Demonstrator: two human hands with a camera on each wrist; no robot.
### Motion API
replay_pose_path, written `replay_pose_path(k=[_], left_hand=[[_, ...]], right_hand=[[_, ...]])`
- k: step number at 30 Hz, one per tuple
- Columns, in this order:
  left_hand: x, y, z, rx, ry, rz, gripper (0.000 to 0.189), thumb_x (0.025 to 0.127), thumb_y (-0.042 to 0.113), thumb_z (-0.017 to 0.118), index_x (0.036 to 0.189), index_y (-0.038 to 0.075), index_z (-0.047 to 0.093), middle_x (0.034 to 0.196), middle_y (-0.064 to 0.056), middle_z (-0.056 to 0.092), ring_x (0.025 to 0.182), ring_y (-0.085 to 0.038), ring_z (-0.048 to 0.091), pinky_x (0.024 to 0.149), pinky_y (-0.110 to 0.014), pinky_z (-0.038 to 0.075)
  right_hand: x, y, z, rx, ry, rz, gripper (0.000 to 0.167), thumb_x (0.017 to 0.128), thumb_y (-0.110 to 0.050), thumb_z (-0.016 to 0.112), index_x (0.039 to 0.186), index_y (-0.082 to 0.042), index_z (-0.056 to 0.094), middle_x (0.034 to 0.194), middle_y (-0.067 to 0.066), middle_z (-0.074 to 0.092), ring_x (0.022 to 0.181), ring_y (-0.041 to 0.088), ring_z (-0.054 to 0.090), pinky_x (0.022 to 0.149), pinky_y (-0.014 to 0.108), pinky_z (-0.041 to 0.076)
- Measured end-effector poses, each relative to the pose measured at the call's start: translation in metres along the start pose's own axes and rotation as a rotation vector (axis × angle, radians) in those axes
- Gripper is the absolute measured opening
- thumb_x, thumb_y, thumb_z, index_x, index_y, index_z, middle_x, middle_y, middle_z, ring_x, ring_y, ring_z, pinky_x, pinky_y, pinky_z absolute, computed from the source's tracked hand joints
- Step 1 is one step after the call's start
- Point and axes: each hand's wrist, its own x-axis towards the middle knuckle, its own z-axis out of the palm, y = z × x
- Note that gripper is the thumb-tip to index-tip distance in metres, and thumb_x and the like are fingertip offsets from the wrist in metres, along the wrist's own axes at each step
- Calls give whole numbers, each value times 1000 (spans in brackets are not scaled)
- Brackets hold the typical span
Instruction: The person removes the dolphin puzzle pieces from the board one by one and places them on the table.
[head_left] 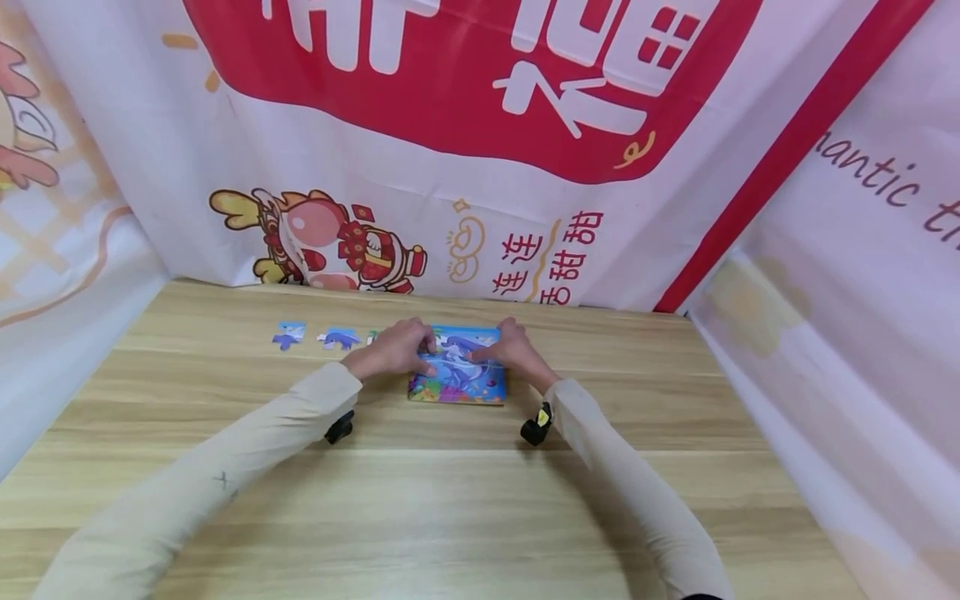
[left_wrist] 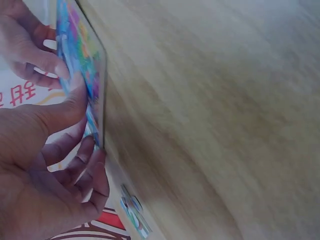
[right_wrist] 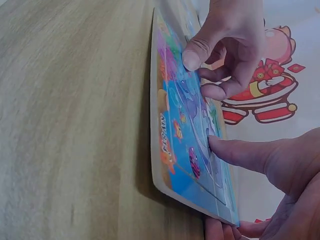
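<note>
A jigsaw puzzle board [head_left: 459,390] with a blue dolphin sea picture lies towards the back of the wooden table. My left hand [head_left: 397,346] is at its left side, thumb on the picture and the other fingers curled at the upper left part and edge. From the right, my right hand [head_left: 513,348] grips the board, its thumb [right_wrist: 227,150] pressing the picture and its fingers bent round the edge. In the right wrist view, the left thumb [right_wrist: 194,56] and forefinger rest close together on the picture.
Left of the board lie loose puzzle pieces: one [head_left: 289,335] farthest left, another [head_left: 339,338] nearer, and a third [head_left: 372,337] partly hidden by the left hand. A printed cloth [head_left: 450,133] hangs along the table's [head_left: 420,517] back edge, with more cloth at both sides.
</note>
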Motion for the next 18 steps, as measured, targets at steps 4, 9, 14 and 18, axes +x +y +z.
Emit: replay_pose_path(k=[4,9,14,18], left_hand=[[-1,-1,0,28,6,19,42,88,27,86,113,1,66,109,-12,60,102,-27,53,96,-47,47],[-1,1,-2,97,-12,70,46,88,30,85,116,1,62,107,-11,57,102,-28,49,96,-47,44],[5,-1,-2,120,-64,87,37,91,29,84,108,3,63,106,-9,50,104,-28,43,94,-44,39],[2,-1,1,97,-16,93,34,90,27,84,108,4,66,106,-9,53,103,-27,46,94,-43,42]], right_hand=[[0,-1,1,-19,6,15,85,84,-22,89,147,4,39,142,26,46,127,39,51,115,50,44],[0,-2,3,-50,6,33,86,85,-24,88,149,3,37,145,26,45,130,39,51,116,50,43],[1,-2,4,-80,12,31,86,85,-25,88,149,4,37,144,26,47,129,39,52,115,50,44],[1,-1,2,-84,9,17,86,85,-25,88,147,4,37,141,26,48,126,39,52,114,50,46]])
